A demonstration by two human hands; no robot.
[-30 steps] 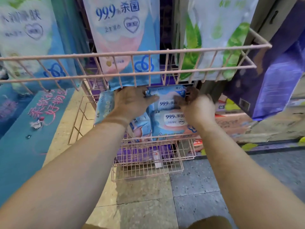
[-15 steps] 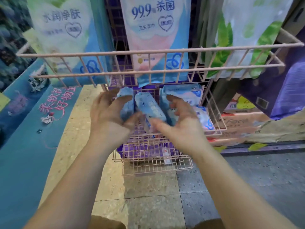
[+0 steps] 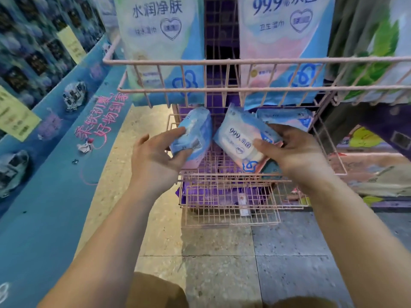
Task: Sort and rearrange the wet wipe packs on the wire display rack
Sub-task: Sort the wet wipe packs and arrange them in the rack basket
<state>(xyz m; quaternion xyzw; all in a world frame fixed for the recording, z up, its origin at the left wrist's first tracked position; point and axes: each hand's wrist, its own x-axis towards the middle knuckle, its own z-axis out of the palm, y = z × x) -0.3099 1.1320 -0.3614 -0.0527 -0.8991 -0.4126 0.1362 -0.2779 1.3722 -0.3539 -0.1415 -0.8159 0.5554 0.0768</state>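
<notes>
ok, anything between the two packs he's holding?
Head view: no object. The left hand's pack and the right hand's pack are split by a narrow gap showing only the pink wire shelf behind.

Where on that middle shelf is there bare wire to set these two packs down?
Bare wire shows on the middle shelf between the two held packs and at its left front, under the left hand's pack. The right rear is crowded: a lying pack sits behind the right hand's pack. The left hand and right hand each grip one.

Pink wire rack [image 3: 244, 62]; blue-and-white wipe pack [image 3: 195, 134]; blue, white and pink wipe pack [image 3: 241, 141]; speckled grey floor [image 3: 289, 252].
</notes>
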